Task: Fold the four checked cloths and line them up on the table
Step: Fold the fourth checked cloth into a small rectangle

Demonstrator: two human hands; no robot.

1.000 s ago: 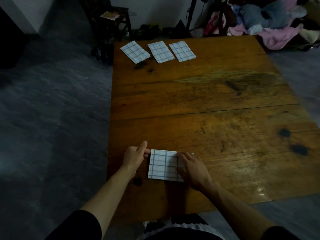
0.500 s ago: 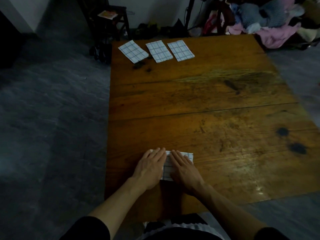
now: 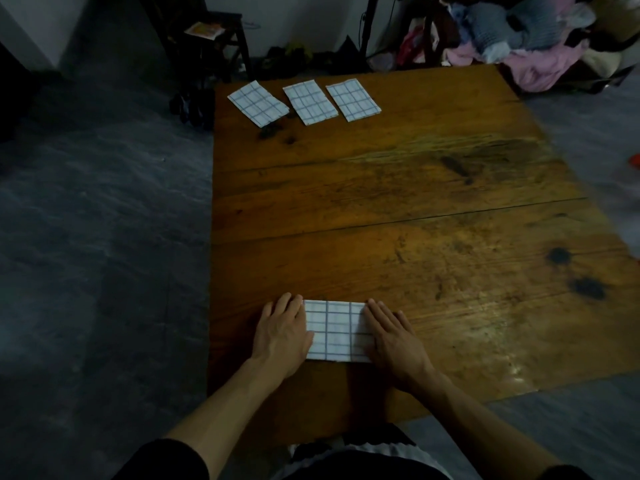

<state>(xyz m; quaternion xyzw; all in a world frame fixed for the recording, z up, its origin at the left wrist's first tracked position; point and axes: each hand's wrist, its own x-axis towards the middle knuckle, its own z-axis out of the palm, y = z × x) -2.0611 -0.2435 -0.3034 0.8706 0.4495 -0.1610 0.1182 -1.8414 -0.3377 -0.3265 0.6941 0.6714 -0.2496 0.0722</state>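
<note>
A folded white cloth with a blue check (image 3: 337,330) lies flat near the front edge of the wooden table (image 3: 415,209). My left hand (image 3: 282,332) rests palm down on its left edge, fingers together and flat. On the cloth's right edge lies my right hand (image 3: 393,336), also flat. Neither hand grips anything. Three more folded checked cloths sit in a row at the far left of the table: one (image 3: 258,103), a second (image 3: 310,102) and a third (image 3: 353,100).
A dark wooden stool (image 3: 211,39) stands beyond the table's far left corner. A heap of clothes (image 3: 519,36) lies at the far right. Grey floor (image 3: 104,237) runs along the table's left side.
Both hands were together over the cloth's middle half a second ago. They have slid apart to its left and right edges, uncovering the folded cloth.
</note>
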